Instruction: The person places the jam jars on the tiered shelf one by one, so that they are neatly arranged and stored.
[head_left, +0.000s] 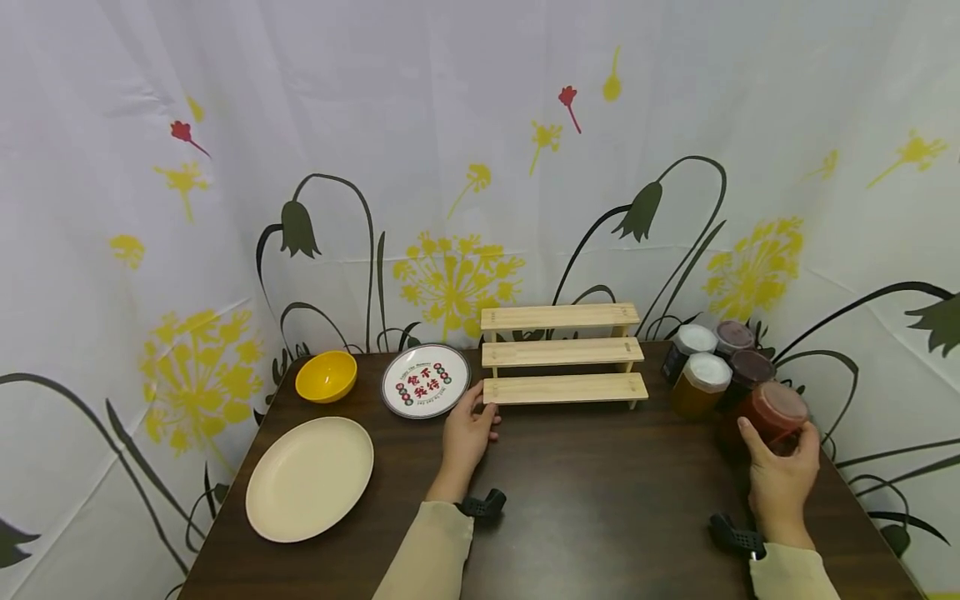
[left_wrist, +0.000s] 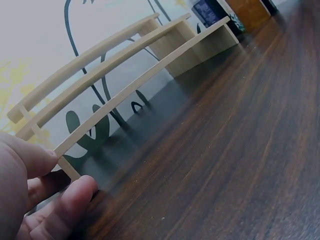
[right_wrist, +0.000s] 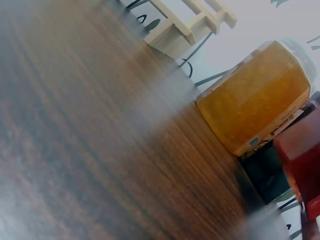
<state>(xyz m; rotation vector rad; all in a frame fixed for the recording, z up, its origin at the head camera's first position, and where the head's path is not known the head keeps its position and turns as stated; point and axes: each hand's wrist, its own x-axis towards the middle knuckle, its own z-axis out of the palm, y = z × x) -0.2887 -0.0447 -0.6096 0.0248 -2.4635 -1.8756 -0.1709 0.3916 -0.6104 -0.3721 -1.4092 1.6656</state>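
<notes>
A three-tier wooden display rack [head_left: 562, 388] stands at the back of the table. My left hand [head_left: 467, 429] is at its left end, with thumb and fingers pinching the lowest tier's corner in the left wrist view. At the right, my right hand [head_left: 783, 483] grips a jar with red contents [head_left: 772, 415] between thumb and fingers. In the right wrist view that red jar [right_wrist: 305, 155] shows only partly at the right edge. Close by it stands a jar of amber contents [right_wrist: 257, 97] with a white lid.
Other dark jars [head_left: 750, 367] cluster behind the red one, near the table's right back corner. Left of the rack are a white plate with printed characters [head_left: 425, 381], a yellow bowl [head_left: 327, 377] and a cream oval plate [head_left: 310, 479]. A flowered curtain [head_left: 480, 167] hangs behind the table.
</notes>
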